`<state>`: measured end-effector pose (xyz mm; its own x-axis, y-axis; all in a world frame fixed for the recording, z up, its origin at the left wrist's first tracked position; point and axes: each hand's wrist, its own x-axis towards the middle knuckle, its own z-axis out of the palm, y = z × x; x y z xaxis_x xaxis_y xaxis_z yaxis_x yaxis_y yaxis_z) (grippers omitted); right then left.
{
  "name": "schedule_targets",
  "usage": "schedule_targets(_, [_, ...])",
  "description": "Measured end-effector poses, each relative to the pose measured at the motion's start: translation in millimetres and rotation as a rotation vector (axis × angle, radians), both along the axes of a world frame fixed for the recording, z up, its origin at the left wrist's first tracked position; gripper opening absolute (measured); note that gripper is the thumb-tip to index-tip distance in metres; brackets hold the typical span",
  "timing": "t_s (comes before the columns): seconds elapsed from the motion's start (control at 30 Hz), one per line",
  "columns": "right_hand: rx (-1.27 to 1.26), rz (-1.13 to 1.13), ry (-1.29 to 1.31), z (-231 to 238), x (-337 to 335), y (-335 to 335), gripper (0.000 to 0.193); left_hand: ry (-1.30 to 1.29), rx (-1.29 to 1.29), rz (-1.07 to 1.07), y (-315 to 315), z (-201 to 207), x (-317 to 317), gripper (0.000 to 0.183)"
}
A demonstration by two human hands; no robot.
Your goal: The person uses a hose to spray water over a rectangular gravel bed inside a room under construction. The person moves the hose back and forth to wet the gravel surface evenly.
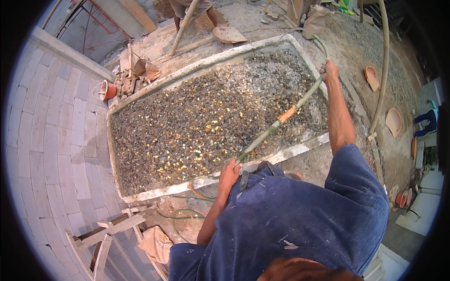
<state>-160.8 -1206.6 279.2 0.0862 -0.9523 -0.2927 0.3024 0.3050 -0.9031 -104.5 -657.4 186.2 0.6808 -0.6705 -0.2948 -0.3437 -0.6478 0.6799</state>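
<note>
Hose (267, 133), green with an orange band partway along it, runs taut between our two hands, slanting from about seven o'clock up toward one o'clock across the near right corner of the long trough (286, 157). Our left hand (229, 173) is closed around its lower end, just at the trough's near rim, knuckles up. Our right hand (329, 71) is raised at the end of an outstretched arm and wrapped tight around the upper part of the hose, near the trough's far right corner at one o'clock; beyond that fist the hose curves on upward. Both hands grip it fully, fingers curled shut. Below them our blue shirt (290, 225) fills the five to six o'clock part of the view.

The trough is a pale, shallow rectangular basin lying slantwise across the centre, filled edge to edge with dark gravel (197, 122) flecked with yellowish stones. More green hose loops on the ground (180, 218) at seven o'clock, beside a wooden frame (105, 234) and a tan sack (157, 243). At nine o'clock stands a wall of pale blocks (47, 140), with an orange bucket (108, 90) at ten o'clock. At twelve o'clock another person's legs (192, 11) stand by a long wooden handle. Shallow orange pans (372, 78) lie on the gravel ground at two o'clock
</note>
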Motion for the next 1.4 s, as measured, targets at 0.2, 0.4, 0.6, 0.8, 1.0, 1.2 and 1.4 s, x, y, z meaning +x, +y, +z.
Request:
schedule_targets(0.2, [-0.029, -0.032, -0.012, -2, -2, -12, 0.011, -0.007, -0.059, -0.017, -9, -3, -2, 0.035])
schedule_targets(0.4, [-0.024, -0.048, -0.005, 3, -8, -19, 0.013, -0.025, -0.042, -0.031, -18, -3, -6, 0.034])
schedule_targets(0.6, [-0.009, -0.073, 0.010, 7, -17, -23, 0.013, -0.011, -0.010, -0.037, -27, 7, -10, 0.038])
schedule_targets(0.8, [-0.023, -0.070, -0.020, 8, -28, -31, 0.010, 0.029, 0.033, -0.051, -35, 4, -11, 0.037])
schedule_targets(1.0, [-0.033, -0.065, -0.025, 5, -37, -37, 0.010, -0.020, -0.060, -0.060, -38, -8, -13, 0.034])
schedule_targets(1.2, [-0.037, -0.082, 0.012, 7, -42, -39, 0.010, 0.004, -0.030, -0.065, -43, -4, -13, 0.033])
schedule_targets(1.4, [-0.005, -0.081, 0.021, 11, -43, -41, 0.011, -0.007, -0.059, -0.061, -45, -8, -15, 0.037])
